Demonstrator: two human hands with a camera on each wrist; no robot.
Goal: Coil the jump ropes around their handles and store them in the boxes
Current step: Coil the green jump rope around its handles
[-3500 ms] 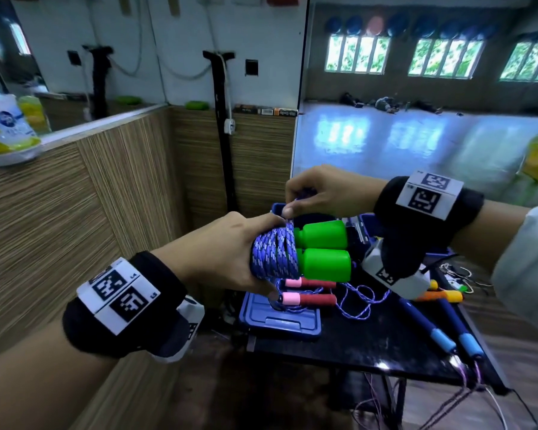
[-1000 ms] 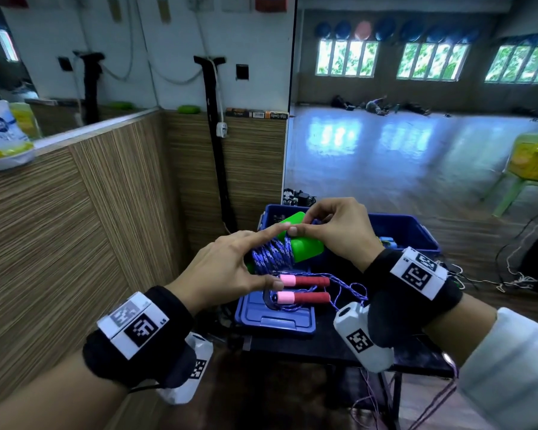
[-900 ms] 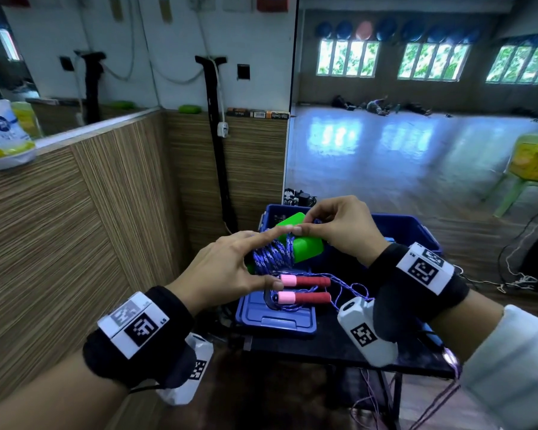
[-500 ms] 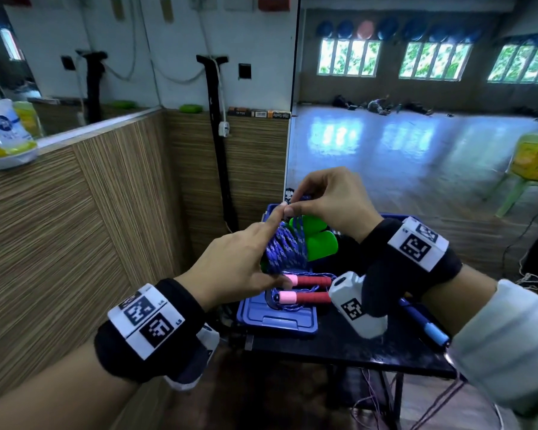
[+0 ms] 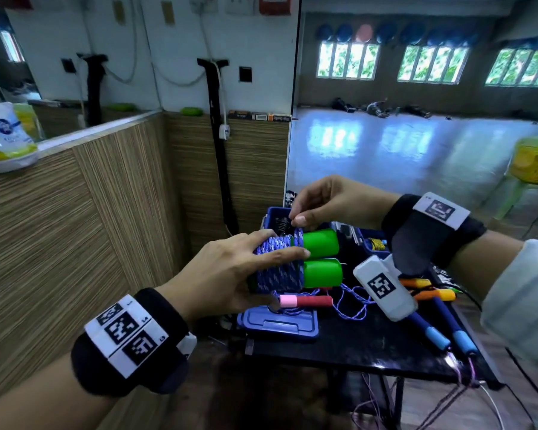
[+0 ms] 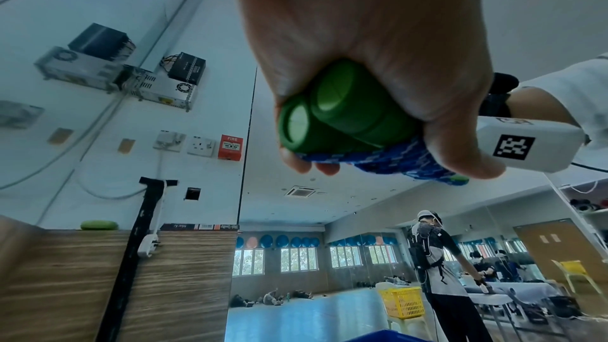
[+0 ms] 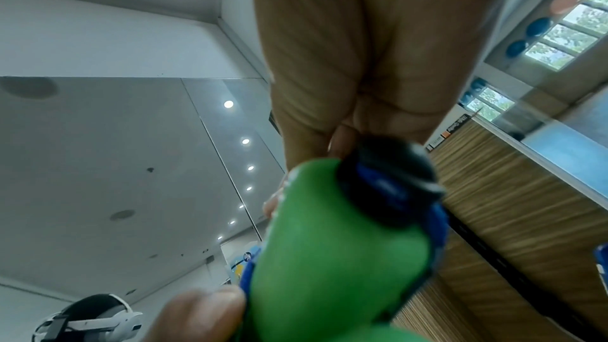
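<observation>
Both hands work one bundle in the head view: the left hand (image 5: 230,274) wraps round the blue rope (image 5: 278,268) coiled on two green handles (image 5: 320,257), likely so the turns cannot slip, while the right hand (image 5: 330,203), just above, pinches the rope's end — seemingly to tuck it in. A blue box (image 5: 278,321) lies below. Left wrist view: fingers curl round handles and coil. Right wrist view: blurred — the fingertips (image 7: 342,139) meet at the handle's top.
</observation>
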